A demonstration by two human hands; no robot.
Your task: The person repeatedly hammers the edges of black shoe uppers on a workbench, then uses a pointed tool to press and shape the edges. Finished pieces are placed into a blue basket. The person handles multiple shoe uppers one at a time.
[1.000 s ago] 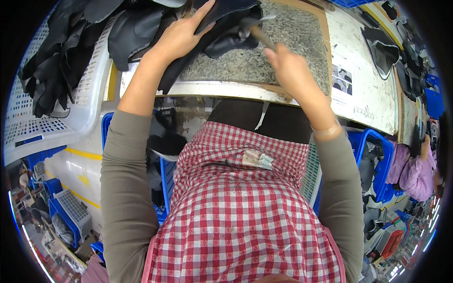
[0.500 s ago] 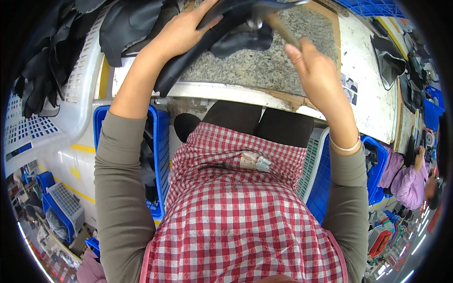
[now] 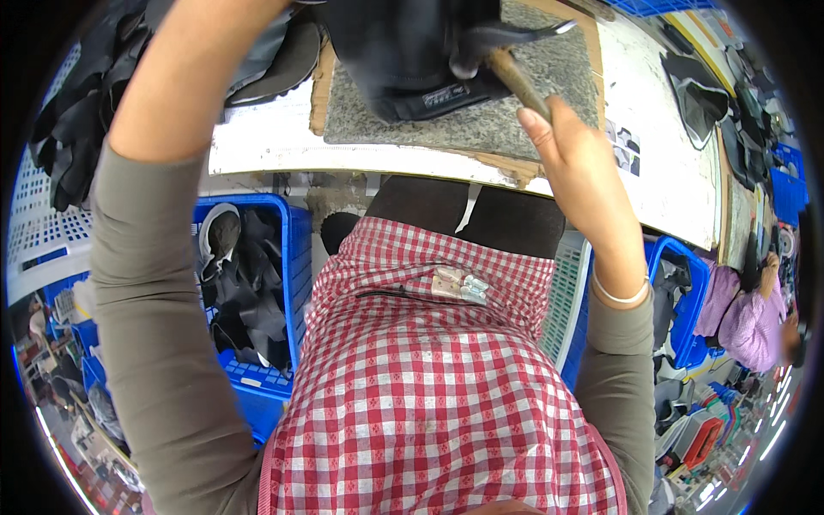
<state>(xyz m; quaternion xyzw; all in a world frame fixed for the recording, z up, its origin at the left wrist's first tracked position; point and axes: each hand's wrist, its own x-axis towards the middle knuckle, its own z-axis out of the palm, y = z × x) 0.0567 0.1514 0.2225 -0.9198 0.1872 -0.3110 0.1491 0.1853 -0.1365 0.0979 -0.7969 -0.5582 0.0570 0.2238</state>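
My right hand (image 3: 577, 154) is closed around the wooden handle of a hammer (image 3: 522, 86). Its metal head, with one long curved end, is over or against a black leather-like piece (image 3: 390, 51); I cannot tell whether they touch. This piece lies across a speckled grey slab (image 3: 369, 116), and its near edge bears a small pale marking. My left forearm (image 3: 193, 73) reaches up past the top edge of the head view, left of the black piece. The left hand itself is cut off there, so its fingers do not show.
The slab rests on a white worktable (image 3: 283, 150). Dark cut pieces (image 3: 287, 64) lie at its left, and a dark pouch-like piece (image 3: 699, 99) at its right. Blue crates (image 3: 296, 257) stand below. A white basket (image 3: 51, 232) is far left; a co-worker's purple sleeve (image 3: 751, 330) shows at right.
My left hand has left the black piece and gone up and left out of view. The black piece has turned and now spreads wider over the slab. The hammer remains in my right hand.
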